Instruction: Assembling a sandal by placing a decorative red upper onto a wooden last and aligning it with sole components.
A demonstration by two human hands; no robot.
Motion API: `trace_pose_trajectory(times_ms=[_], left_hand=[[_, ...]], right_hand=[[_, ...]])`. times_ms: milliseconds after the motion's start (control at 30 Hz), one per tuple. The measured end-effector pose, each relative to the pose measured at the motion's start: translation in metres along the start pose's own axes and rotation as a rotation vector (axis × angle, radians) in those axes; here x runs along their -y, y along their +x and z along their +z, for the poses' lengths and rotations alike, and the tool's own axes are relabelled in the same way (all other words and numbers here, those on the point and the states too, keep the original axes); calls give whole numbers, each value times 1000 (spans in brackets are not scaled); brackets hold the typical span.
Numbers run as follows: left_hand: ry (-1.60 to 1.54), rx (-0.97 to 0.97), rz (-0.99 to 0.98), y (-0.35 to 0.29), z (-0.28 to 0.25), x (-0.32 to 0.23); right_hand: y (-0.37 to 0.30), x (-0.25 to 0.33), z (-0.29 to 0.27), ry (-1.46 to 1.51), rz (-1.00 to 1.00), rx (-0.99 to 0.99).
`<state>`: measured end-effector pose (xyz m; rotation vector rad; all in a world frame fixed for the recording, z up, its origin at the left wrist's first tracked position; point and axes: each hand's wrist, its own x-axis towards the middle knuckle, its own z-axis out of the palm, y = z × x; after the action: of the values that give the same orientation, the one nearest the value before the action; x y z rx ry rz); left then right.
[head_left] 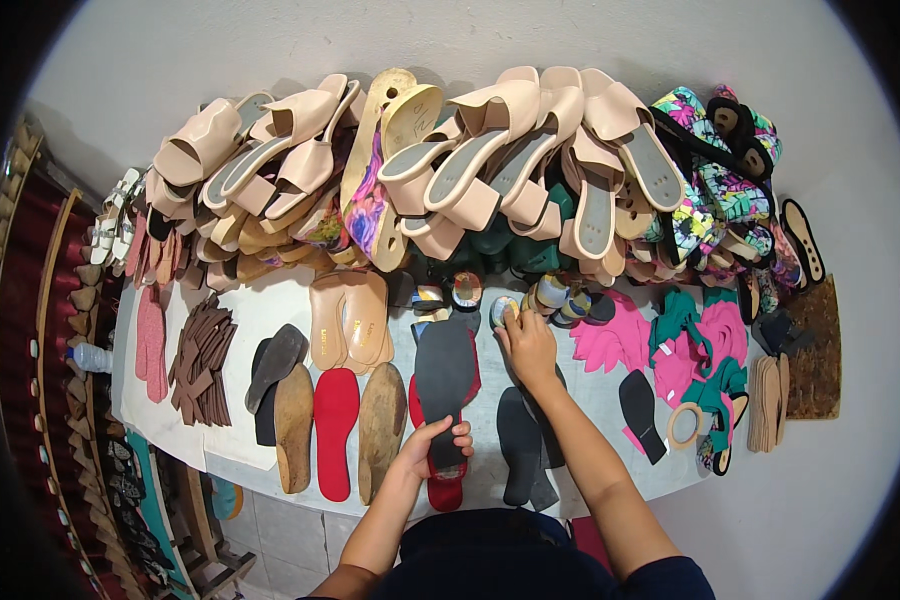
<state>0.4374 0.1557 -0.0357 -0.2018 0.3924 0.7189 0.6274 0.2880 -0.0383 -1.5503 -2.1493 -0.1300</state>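
My left hand [432, 445] grips the narrow end of a dark grey shoe sole [444, 365], held upright over the front of the table. Red sole pieces [445, 494] show partly behind it. My right hand [528, 345] reaches farther out, its fingers closed on a small round heel block [504, 308] with a patterned covering. More patterned heel blocks [551, 292] stand just right of those fingers, and another heel block [466, 290] is to the left. Beneath my right forearm lie several dark soles [518, 450], partly hidden by the arm.
Beige heeled sandals [485, 150] are heaped along the back by the wall. Left of centre are tan insoles [350, 325], a red sole [336, 435], wooden shoe forms [381, 425] and brown strips [202, 360]. Pink pieces [610, 335] and a tape roll [684, 425] lie rightward.
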Motion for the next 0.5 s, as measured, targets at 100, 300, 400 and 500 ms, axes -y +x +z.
trace_pose_trajectory(times_ms=[100, 300, 400, 500], left_hand=[[-13, 16, -6, -2, -1, -1], [-157, 69, -15, -2, -9, -5], [-164, 94, -40, -4, -11, -9], [-134, 79, -19, -4, -11, -9]], right_hand=[[6, 10, -5, 122, 62, 10], [34, 22, -2, 148, 64, -25], [51, 35, -8, 203, 31, 29], [56, 37, 2, 171, -7, 23]])
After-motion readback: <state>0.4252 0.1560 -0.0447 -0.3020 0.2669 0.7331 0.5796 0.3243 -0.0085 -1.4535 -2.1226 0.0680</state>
